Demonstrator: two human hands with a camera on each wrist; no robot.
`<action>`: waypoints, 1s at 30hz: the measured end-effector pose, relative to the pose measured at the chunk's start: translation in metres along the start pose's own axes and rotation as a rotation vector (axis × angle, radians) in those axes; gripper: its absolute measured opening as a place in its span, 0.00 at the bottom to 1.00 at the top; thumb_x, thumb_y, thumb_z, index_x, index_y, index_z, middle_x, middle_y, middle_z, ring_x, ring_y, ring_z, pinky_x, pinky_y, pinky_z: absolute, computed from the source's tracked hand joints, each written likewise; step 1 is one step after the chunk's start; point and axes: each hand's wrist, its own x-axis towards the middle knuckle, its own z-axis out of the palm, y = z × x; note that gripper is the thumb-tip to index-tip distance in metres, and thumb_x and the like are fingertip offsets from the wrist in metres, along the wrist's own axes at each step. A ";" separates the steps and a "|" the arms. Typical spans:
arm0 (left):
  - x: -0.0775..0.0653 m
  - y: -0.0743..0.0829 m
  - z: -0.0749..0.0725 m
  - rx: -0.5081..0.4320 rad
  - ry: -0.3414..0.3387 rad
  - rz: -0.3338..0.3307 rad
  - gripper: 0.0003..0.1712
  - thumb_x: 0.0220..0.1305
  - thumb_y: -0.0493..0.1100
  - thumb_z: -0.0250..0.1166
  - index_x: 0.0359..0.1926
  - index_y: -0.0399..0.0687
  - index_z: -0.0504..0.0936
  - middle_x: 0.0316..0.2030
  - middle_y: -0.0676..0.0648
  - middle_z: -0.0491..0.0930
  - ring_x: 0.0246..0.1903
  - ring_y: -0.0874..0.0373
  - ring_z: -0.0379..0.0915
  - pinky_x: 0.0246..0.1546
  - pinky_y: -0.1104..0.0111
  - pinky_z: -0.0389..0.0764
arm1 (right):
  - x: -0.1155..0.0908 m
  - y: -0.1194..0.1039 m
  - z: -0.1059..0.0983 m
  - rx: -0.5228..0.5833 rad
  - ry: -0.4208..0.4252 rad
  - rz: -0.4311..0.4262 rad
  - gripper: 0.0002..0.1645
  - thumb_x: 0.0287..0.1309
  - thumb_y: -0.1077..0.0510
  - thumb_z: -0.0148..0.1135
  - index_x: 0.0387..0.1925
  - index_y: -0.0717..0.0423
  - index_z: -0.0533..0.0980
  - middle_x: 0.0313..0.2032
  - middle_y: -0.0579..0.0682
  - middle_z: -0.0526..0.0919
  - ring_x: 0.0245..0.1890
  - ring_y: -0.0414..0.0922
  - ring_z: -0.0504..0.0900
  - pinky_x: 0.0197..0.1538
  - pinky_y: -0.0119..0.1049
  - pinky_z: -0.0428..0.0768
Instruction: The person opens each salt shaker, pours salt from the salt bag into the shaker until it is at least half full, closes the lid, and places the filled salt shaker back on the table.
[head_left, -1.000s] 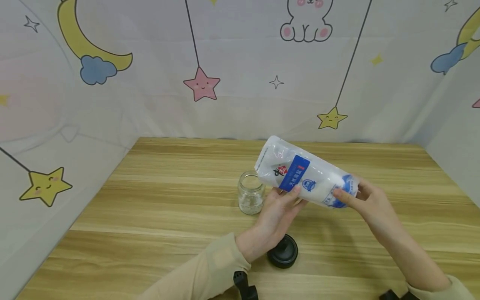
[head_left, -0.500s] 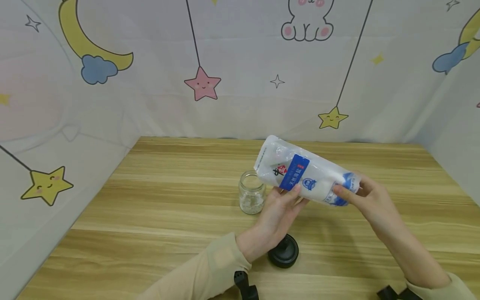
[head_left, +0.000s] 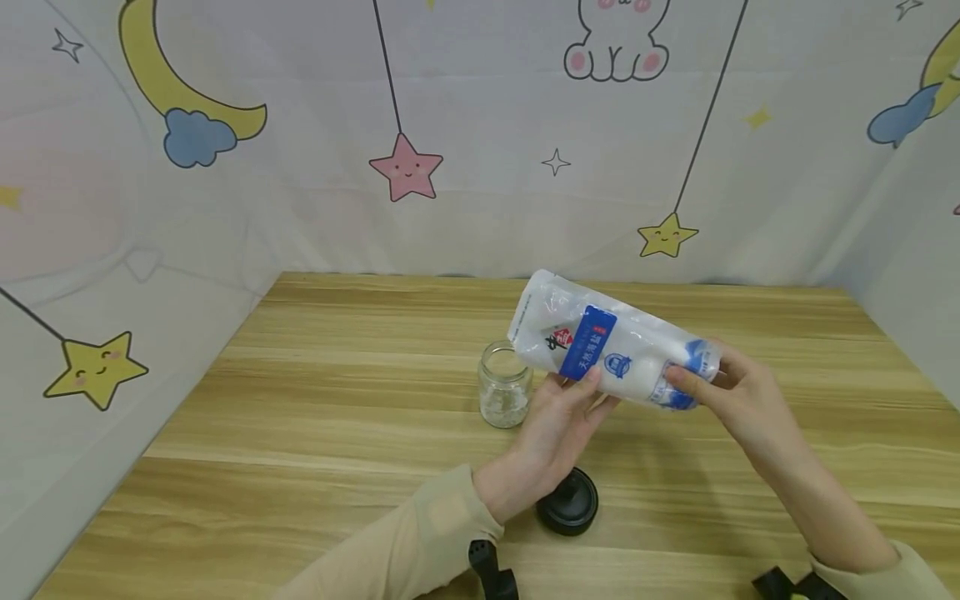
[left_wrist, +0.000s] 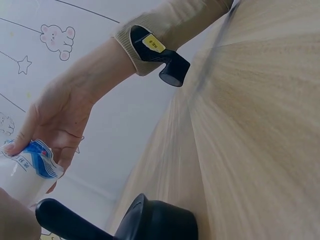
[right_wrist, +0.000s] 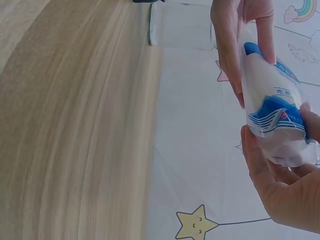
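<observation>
A white and blue bag of salt point(head_left: 637, 342) is held in the air, tilted with its left end over the mouth of a glass jar point(head_left: 504, 398). My left hand point(head_left: 546, 433) holds the bag from below near its middle, thumb on the front. At the raised right end, my right hand point(head_left: 750, 408) grips the bag, thumb in front and fingers behind. White grains lie in the bottom of the jar. Whether any salt is falling is hidden behind the bag. In the left wrist view the right hand point(left_wrist: 60, 117) is curled round the bag's crumpled end.
A black lid point(head_left: 567, 504) lies on the wooden table point(head_left: 337, 400), just in front of my left wrist. Behind the table hangs a pale cloth point(head_left: 480, 225) printed with stars and a moon. Similar cloth closes off both sides.
The right end of the bag has risen very slightly with my right hand. My left hand, the jar and the lid look unmoved.
</observation>
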 end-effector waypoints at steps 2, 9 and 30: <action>0.000 0.001 -0.001 -0.002 -0.001 -0.001 0.26 0.70 0.37 0.54 0.67 0.51 0.61 0.65 0.47 0.68 0.63 0.56 0.69 0.69 0.59 0.67 | 0.000 0.000 0.000 -0.007 -0.008 0.007 0.19 0.63 0.53 0.61 0.55 0.49 0.73 0.41 0.28 0.81 0.41 0.30 0.82 0.42 0.25 0.80; 0.001 0.002 -0.002 -0.018 0.009 0.000 0.26 0.70 0.37 0.54 0.67 0.53 0.62 0.65 0.47 0.68 0.64 0.54 0.68 0.69 0.59 0.68 | 0.001 -0.003 -0.003 -0.048 -0.051 0.022 0.24 0.62 0.52 0.62 0.58 0.51 0.70 0.39 0.28 0.81 0.40 0.31 0.81 0.41 0.26 0.81; 0.002 0.002 -0.001 -0.026 0.021 0.007 0.25 0.70 0.38 0.54 0.66 0.52 0.63 0.64 0.47 0.70 0.63 0.54 0.69 0.68 0.57 0.69 | 0.002 -0.011 -0.007 -0.084 -0.117 -0.076 0.33 0.56 0.59 0.68 0.61 0.55 0.66 0.42 0.36 0.78 0.39 0.34 0.83 0.39 0.30 0.85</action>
